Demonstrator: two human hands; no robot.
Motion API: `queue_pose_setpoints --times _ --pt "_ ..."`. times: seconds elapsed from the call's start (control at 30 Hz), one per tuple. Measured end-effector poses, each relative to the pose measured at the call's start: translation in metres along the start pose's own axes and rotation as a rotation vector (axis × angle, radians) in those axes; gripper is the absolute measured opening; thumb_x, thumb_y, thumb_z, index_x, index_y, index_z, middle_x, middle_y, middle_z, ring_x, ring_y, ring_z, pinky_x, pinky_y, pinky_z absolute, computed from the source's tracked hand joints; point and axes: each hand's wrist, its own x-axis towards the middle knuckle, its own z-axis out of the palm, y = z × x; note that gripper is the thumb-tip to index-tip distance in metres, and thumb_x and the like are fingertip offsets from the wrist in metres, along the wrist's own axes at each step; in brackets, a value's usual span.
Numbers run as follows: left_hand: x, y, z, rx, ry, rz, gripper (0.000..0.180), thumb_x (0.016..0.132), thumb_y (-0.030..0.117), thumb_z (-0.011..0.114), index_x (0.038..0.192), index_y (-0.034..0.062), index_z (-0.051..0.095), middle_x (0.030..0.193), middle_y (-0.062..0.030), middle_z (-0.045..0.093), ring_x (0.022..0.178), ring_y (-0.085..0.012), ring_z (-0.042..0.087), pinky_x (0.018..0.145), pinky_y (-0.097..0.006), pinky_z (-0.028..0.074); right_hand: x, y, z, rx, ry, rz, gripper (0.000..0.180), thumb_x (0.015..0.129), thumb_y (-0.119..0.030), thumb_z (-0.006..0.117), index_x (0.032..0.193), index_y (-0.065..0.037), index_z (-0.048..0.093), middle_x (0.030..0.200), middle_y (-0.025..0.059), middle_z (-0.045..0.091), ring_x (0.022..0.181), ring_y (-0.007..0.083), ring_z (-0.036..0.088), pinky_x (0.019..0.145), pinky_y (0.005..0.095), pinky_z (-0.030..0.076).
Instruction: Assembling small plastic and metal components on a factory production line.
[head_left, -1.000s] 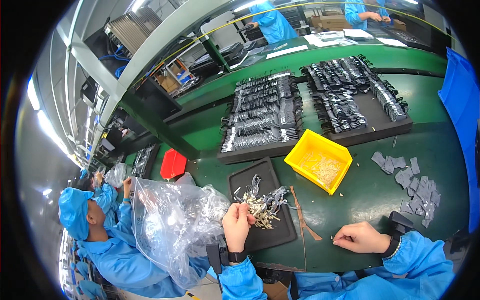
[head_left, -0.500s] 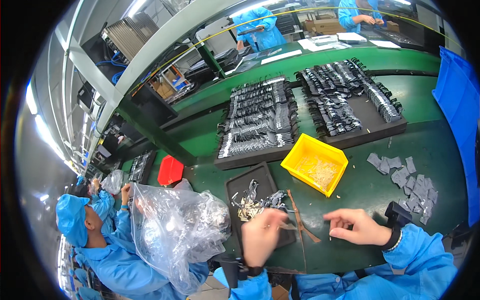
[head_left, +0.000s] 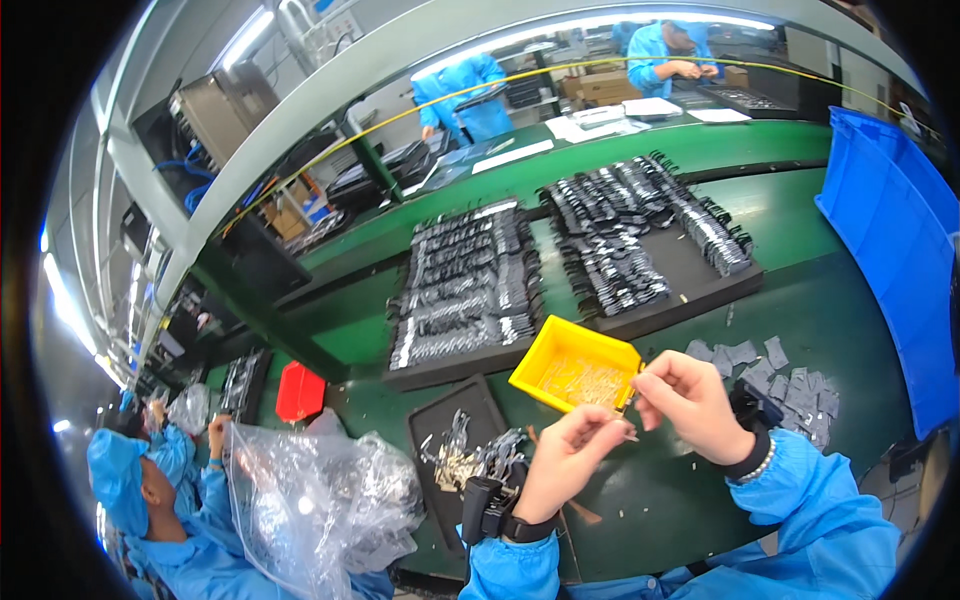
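My left hand (head_left: 565,460) and my right hand (head_left: 690,400) are raised together above the green bench, fingertips meeting around a small metal part (head_left: 628,405) pinched between them. Just behind the hands sits a yellow bin (head_left: 575,370) holding small pale parts. Left of my left wrist lies a small black tray (head_left: 455,430) with a heap of loose metal clips (head_left: 480,462). Both forearms wear blue sleeves; each wrist carries a black band.
Two large black trays (head_left: 465,300) (head_left: 650,240) of rowed dark parts lie further back. Grey flat pieces (head_left: 790,385) are scattered at right beside a blue crate (head_left: 900,250). A clear plastic bag (head_left: 320,500) and a co-worker in blue are at lower left; a red bin (head_left: 298,392) sits beyond.
My left hand left the clip heap on the black tray and moved right; my right hand rose from the bench. They now meet in front of the yellow bin.
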Motion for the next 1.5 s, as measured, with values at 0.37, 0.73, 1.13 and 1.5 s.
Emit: queue_pose_setpoints --times 0.37,0.73,1.13,1.5 --pt "0.014 -0.009 -0.003 -0.103 0.203 0.016 0.019 0.088 0.007 0.055 0.103 -0.0044 0.058 0.086 -0.0102 0.063 0.073 -0.0165 0.062 0.069 -0.028 0.051 0.019 0.028 0.005 0.093 -0.014 0.048 0.014 0.09 -0.014 0.054 0.087 -0.001 0.055 0.073 0.0043 0.061 0.053 0.0062 0.054 0.049 0.0189 0.043" --pt "0.007 -0.017 -0.009 0.033 0.439 0.105 0.018 0.083 0.003 0.062 0.1 -0.0036 0.061 0.086 -0.0053 0.064 0.075 -0.0092 0.059 0.068 -0.021 0.047 0.016 0.033 0.008 -0.642 -0.081 -0.444 0.009 0.082 -0.009 0.063 0.086 -0.002 0.06 0.076 0.004 0.062 0.057 0.0118 0.059 0.049 0.0237 0.046" --pt "0.008 -0.016 -0.001 0.997 0.428 0.532 0.015 0.075 -0.002 0.065 0.09 -0.0011 0.063 0.081 -0.0125 0.061 0.071 -0.0208 0.062 0.063 -0.029 0.049 0.022 0.042 0.001 -0.855 -0.051 -0.677 0.012 0.073 -0.006 0.065 0.084 -0.004 0.061 0.078 0.0056 0.062 0.062 0.021 0.062 0.054 0.0281 0.05" --pt "0.006 -0.016 -0.01 0.107 0.426 0.111 0.016 0.088 0.003 0.056 0.102 -0.0055 0.057 0.085 -0.009 0.062 0.074 -0.0119 0.061 0.068 -0.023 0.05 0.025 0.04 -0.003 -0.724 0.023 -0.51 0.009 0.074 -0.005 0.065 0.082 -0.004 0.06 0.072 0.0066 0.06 0.059 0.019 0.062 0.051 0.0273 0.05"
